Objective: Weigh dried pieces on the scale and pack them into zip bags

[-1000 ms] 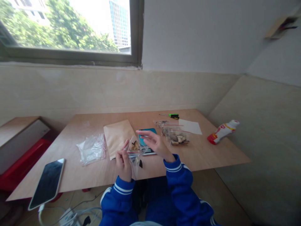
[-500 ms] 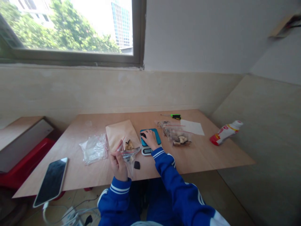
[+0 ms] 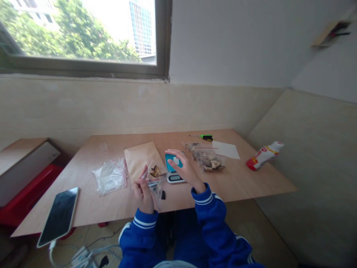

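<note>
My left hand (image 3: 144,196) is closed on the edge of a clear zip bag (image 3: 156,185) with a red strip. Brown dried slices (image 3: 155,171) show in or just behind the clear plastic; I cannot tell which. A small dark piece (image 3: 163,194) lies on the table beside the bag. Over a small digital scale (image 3: 175,178), my right hand (image 3: 184,166) hovers with fingers stretched out, holding nothing that I can see. Its blue platform (image 3: 169,163) with a white label is partly covered by that hand.
A brown paper envelope (image 3: 139,154) and clear plastic bags (image 3: 110,176) lie left. Filled bags of dried pieces (image 3: 212,163), a white paper (image 3: 226,150) and a screwdriver (image 3: 206,137) lie right, with a tilted-looking bottle (image 3: 262,157) beyond. A tablet (image 3: 58,216) rests near the left edge.
My right hand has lifted off the scale and moved slightly right, its fingers straightening. The black thing at its fingertips no longer shows, and a white label does. My left hand still holds the bag.
</note>
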Demonstrator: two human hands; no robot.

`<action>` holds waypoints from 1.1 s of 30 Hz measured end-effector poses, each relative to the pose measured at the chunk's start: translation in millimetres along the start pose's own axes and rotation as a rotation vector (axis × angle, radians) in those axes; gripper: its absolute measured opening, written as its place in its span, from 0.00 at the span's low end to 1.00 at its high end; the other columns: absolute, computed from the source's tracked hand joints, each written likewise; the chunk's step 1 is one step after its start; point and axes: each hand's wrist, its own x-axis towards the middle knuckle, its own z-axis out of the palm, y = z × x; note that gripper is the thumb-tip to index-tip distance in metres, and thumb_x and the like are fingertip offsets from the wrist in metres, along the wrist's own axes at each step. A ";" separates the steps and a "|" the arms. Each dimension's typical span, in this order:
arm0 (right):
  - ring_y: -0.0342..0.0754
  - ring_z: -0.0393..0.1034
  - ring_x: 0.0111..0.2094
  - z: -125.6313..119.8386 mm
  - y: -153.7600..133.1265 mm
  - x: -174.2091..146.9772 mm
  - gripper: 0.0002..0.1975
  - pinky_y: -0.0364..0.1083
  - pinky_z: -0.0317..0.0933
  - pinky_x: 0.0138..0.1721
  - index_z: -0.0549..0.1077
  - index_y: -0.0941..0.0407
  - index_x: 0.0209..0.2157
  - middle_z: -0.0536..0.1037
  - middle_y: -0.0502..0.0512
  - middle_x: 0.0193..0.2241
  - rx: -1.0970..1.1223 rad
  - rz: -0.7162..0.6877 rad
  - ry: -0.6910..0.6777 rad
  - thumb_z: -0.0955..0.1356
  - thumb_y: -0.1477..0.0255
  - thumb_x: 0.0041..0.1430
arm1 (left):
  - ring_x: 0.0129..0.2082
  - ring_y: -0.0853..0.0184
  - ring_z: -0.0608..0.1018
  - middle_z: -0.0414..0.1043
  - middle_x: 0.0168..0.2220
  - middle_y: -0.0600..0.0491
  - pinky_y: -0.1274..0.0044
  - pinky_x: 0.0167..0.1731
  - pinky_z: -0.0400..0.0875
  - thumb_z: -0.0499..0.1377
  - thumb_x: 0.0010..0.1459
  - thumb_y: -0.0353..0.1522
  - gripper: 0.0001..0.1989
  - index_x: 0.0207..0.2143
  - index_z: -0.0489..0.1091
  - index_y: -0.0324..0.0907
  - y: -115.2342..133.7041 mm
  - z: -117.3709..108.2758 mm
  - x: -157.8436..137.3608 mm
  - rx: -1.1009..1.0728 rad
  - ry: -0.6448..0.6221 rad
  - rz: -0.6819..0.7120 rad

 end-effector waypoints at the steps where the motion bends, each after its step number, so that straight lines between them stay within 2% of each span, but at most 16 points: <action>1: 0.48 0.66 0.51 1.5 6.4 -4.2 0.14 0.47 0.59 0.51 0.72 0.53 0.47 0.73 0.56 0.48 -0.017 0.040 0.065 0.63 0.65 0.64 | 0.55 0.58 0.72 0.69 0.55 0.40 0.63 0.52 0.69 0.51 0.63 0.41 0.13 0.36 0.65 0.40 0.3 -0.7 0.4 -0.018 0.022 -0.003; 3: 0.48 0.69 0.43 10.5 24.9 -17.9 0.13 0.46 0.63 0.44 0.73 0.56 0.40 0.75 0.56 0.40 -0.072 0.128 0.137 0.60 0.66 0.65 | 0.55 0.57 0.72 0.70 0.54 0.40 0.62 0.51 0.70 0.52 0.63 0.40 0.12 0.32 0.62 0.41 2.1 -2.1 1.8 -0.046 0.070 0.002; 4: 0.48 0.70 0.40 18.0 34.5 -27.5 0.13 0.46 0.63 0.41 0.73 0.56 0.38 0.76 0.56 0.37 -0.105 0.167 0.120 0.60 0.67 0.65 | 0.54 0.57 0.73 0.70 0.54 0.40 0.62 0.51 0.70 0.52 0.63 0.40 0.12 0.31 0.61 0.41 3.8 -2.4 2.8 -0.053 0.090 0.009; 5: 0.47 0.70 0.37 27.2 43.1 -38.3 0.12 0.46 0.64 0.39 0.73 0.57 0.36 0.75 0.55 0.34 -0.141 0.204 0.051 0.60 0.68 0.64 | 0.53 0.58 0.73 0.71 0.53 0.41 0.62 0.50 0.71 0.52 0.63 0.40 0.12 0.30 0.60 0.42 6.0 -2.4 3.7 -0.057 0.103 0.014; 7: 0.47 0.70 0.34 48.5 54.4 -61.5 0.08 0.46 0.64 0.38 0.73 0.56 0.37 0.74 0.53 0.32 -0.257 0.254 -0.170 0.64 0.69 0.61 | 0.52 0.59 0.75 0.73 0.51 0.42 0.63 0.50 0.72 0.53 0.62 0.40 0.12 0.29 0.58 0.42 10.6 -1.9 5.0 -0.068 0.118 0.019; 10: 0.54 0.69 0.42 77.1 56.8 -88.8 0.13 0.52 0.64 0.43 0.73 0.56 0.41 0.73 0.59 0.40 -0.471 0.285 -0.304 0.71 0.69 0.52 | 0.51 0.60 0.75 0.73 0.51 0.42 0.64 0.49 0.72 0.53 0.63 0.40 0.12 0.30 0.58 0.43 13.9 -1.3 3.4 -0.070 0.133 0.021; 12: 0.59 0.66 0.46 87.6 53.4 -97.8 0.15 0.55 0.62 0.46 0.73 0.56 0.40 0.71 0.62 0.44 -0.553 0.294 -0.310 0.73 0.69 0.49 | 0.52 0.60 0.74 0.72 0.52 0.43 0.65 0.49 0.72 0.52 0.63 0.39 0.11 0.32 0.59 0.42 12.5 -1.5 -0.2 -0.061 0.132 0.011; 14: 0.60 0.66 0.47 89.9 50.9 -100.9 0.14 0.56 0.62 0.46 0.73 0.56 0.38 0.71 0.63 0.44 -0.614 0.297 -0.307 0.73 0.69 0.48 | 0.52 0.60 0.74 0.72 0.53 0.43 0.66 0.49 0.72 0.52 0.63 0.39 0.11 0.32 0.59 0.42 9.5 -1.1 -4.3 -0.060 0.126 -0.004; 17: 0.58 0.67 0.44 79.8 53.7 -101.1 0.13 0.55 0.63 0.44 0.73 0.55 0.39 0.72 0.60 0.42 -0.639 0.288 -0.275 0.73 0.69 0.49 | 0.52 0.59 0.75 0.72 0.53 0.43 0.65 0.49 0.73 0.52 0.63 0.40 0.12 0.31 0.59 0.43 6.2 2.3 -8.6 -0.086 0.119 -0.022; 20: 0.56 0.68 0.42 55.5 61.6 -97.8 0.12 0.55 0.63 0.44 0.73 0.56 0.38 0.73 0.58 0.38 -0.559 0.305 -0.163 0.72 0.69 0.50 | 0.53 0.57 0.74 0.70 0.54 0.41 0.63 0.50 0.72 0.52 0.62 0.41 0.12 0.31 0.58 0.43 5.2 8.0 -10.5 -0.090 0.092 -0.027; 23: 0.51 0.69 0.37 21.3 60.6 -85.2 0.11 0.50 0.65 0.41 0.73 0.57 0.38 0.73 0.57 0.35 -0.377 0.304 0.071 0.70 0.67 0.54 | 0.54 0.57 0.73 0.68 0.55 0.39 0.62 0.52 0.70 0.51 0.63 0.41 0.11 0.32 0.59 0.43 2.3 14.6 -13.5 -0.069 0.071 -0.041; 26: 0.47 0.66 0.30 -9.6 41.4 -62.6 0.14 0.47 0.65 0.34 0.72 0.56 0.43 0.71 0.55 0.33 -0.233 0.257 0.303 0.66 0.62 0.60 | 0.56 0.57 0.71 0.68 0.55 0.40 0.59 0.54 0.67 0.51 0.63 0.40 0.11 0.31 0.59 0.43 -3.5 24.9 -19.8 -0.088 0.041 -0.035; 27: 0.47 0.66 0.31 -16.8 32.6 -54.7 0.15 0.47 0.65 0.35 0.72 0.55 0.44 0.71 0.55 0.33 -0.215 0.228 0.325 0.65 0.61 0.60 | 0.56 0.57 0.71 0.69 0.55 0.40 0.59 0.54 0.66 0.51 0.63 0.39 0.11 0.31 0.59 0.43 -5.2 29.7 -22.4 -0.090 0.031 -0.030; 30: 0.50 0.67 0.40 -28.1 12.9 -40.0 0.17 0.50 0.64 0.45 0.72 0.52 0.49 0.71 0.57 0.40 -0.168 0.136 0.220 0.65 0.60 0.60 | 0.55 0.57 0.72 0.69 0.55 0.40 0.60 0.54 0.67 0.51 0.63 0.39 0.10 0.32 0.60 0.42 -6.9 48.0 -29.6 -0.084 0.003 -0.017; 33: 0.52 0.66 0.48 -30.5 15.1 -46.7 0.23 0.53 0.62 0.51 0.64 0.51 0.57 0.68 0.60 0.51 -0.056 0.196 0.169 0.63 0.59 0.62 | 0.54 0.58 0.72 0.69 0.55 0.41 0.63 0.52 0.69 0.51 0.64 0.38 0.10 0.33 0.61 0.42 -4.9 66.4 -32.9 -0.048 -0.004 0.035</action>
